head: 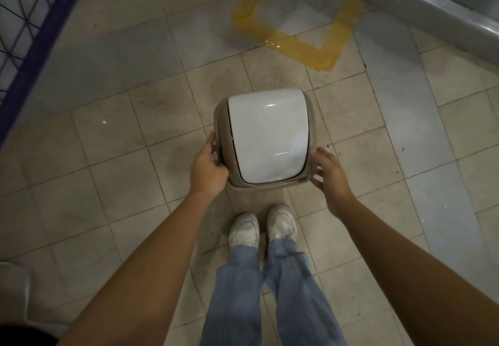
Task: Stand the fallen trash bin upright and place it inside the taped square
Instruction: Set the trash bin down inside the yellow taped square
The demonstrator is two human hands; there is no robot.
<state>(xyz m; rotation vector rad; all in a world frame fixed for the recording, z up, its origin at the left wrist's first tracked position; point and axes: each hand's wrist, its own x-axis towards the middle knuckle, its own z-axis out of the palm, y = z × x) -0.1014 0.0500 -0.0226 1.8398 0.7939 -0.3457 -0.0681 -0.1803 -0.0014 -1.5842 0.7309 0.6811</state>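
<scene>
The trash bin (266,135) is beige with a white swing lid and I see it from straight above, lid facing up, just in front of my shoes. My left hand (208,168) grips its left rim, fingers curled around the edge. Against the right rim my right hand (328,174) is pressed with fingers spread along the side. The taped square (291,37) is marked in yellow tape on the floor tiles, farther ahead and slightly right of the bin, beside the wall base. The bin stands outside the square. Its body is hidden under the lid.
A grey ledge or wall base (421,2) runs along the upper right behind the tape. A dark blue wire-grid frame (29,35) slants across the upper left. My white shoes (263,228) stand close behind the bin on the tiled floor.
</scene>
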